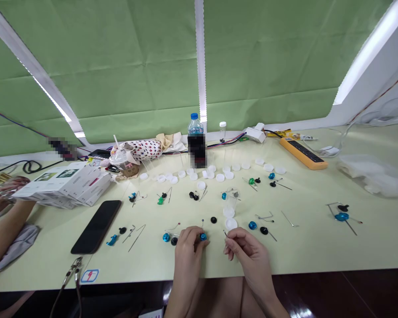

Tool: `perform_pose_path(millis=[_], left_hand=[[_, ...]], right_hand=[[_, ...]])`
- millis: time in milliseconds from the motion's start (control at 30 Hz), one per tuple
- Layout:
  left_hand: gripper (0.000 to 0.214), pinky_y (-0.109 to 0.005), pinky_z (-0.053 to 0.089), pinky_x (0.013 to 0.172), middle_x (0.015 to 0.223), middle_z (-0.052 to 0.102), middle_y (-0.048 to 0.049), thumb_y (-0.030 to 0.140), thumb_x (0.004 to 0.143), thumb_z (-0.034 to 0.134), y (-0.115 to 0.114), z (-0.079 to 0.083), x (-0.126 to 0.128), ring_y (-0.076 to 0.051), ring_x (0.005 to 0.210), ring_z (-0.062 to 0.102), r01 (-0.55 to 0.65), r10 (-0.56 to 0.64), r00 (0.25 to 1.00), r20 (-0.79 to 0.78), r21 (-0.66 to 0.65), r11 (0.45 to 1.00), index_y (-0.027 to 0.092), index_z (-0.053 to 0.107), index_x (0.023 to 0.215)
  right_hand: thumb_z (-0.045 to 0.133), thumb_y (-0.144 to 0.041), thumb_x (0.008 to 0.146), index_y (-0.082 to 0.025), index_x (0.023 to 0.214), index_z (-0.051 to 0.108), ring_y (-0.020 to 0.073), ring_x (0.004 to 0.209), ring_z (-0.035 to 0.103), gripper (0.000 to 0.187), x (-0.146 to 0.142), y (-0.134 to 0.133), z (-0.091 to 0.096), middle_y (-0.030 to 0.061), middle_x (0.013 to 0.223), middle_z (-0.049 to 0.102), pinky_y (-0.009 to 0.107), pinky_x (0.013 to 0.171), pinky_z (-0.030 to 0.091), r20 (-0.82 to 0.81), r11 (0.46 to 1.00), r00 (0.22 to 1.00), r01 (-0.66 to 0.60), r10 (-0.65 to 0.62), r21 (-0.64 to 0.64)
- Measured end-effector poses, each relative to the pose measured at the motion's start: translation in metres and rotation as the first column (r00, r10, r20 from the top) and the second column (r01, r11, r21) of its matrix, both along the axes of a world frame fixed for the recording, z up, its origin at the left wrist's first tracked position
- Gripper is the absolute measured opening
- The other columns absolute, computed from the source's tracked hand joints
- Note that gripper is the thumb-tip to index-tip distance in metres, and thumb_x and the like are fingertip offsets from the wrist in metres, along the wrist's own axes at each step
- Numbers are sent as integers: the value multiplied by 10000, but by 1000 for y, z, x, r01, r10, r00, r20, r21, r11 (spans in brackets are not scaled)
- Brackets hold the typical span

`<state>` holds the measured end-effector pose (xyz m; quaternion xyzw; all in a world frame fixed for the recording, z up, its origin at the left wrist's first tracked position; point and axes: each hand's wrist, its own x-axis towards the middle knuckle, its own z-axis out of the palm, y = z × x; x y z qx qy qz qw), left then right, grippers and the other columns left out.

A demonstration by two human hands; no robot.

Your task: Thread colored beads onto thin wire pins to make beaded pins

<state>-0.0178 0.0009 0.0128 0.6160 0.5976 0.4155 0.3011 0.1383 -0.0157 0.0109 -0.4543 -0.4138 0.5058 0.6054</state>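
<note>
My left hand rests near the table's front edge, its fingers closed on a small round blue part. A thin pin with a dark tip stands up from that part. To its right, my right hand pinches a short thin metal wire; most of the wire is hidden by the fingers. Left of my left hand lie another blue part and a black disc. A black knob sits between and beyond my hands. A clear tube with white caps stands close by.
Sets of blue, green and black parts with bent wires are spread over the table. White caps line the back, near a bottle. At left are a phone, white boxes and another person's arm; at right, a power strip.
</note>
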Motion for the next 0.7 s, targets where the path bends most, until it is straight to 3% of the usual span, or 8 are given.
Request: perform_pose_path(millis=[167, 267, 367, 500, 700], left_hand=[[96, -318, 555, 769, 877, 728, -51, 211, 817, 621, -8, 14, -6, -206, 827, 691, 27, 1, 969, 247, -111, 993, 179, 667, 895], [135, -287, 565, 737, 897, 747, -60, 235, 823, 634, -16, 29, -10, -191, 783, 700, 1, 39, 938, 345, -116, 993, 170, 683, 931], [214, -278, 576, 746, 907, 765, -61, 267, 832, 646, -26, 43, -12, -179, 736, 710, -43, 71, 933, 352, -88, 995, 179, 719, 1013], [262, -271, 592, 760, 888, 776, -50, 259, 825, 665, -36, 56, -12, -172, 718, 717, -96, 101, 927, 360, -31, 995, 198, 740, 1069], [159, -262, 614, 723, 898, 778, -63, 205, 721, 757, -41, 58, -9, -211, 789, 729, -144, 132, 893, 430, -5, 990, 183, 770, 879]], right_hand=[[666, -365, 850, -173, 807, 648, 138, 536, 594, 198, -1, -10, 2, 10, 615, 618, 231, 492, 510, 126, 999, 991, -34, 32, 15], [620, -288, 885, -184, 804, 653, 118, 522, 567, 137, -4, -19, 9, 8, 666, 589, 211, 459, 482, 237, 988, 971, -58, 22, 146], [583, -192, 896, -203, 830, 658, 121, 554, 573, 101, -7, -27, 25, 13, 698, 587, 213, 482, 480, 344, 949, 938, -67, -46, 309], [565, -144, 899, -225, 884, 658, 126, 568, 580, 123, -15, -33, 44, 17, 708, 604, 215, 490, 487, 414, 910, 898, -43, -146, 413], [556, -174, 920, -234, 922, 677, 136, 627, 633, 135, -26, -37, 45, 37, 781, 651, 194, 523, 538, 446, 889, 862, 9, -239, 459]])
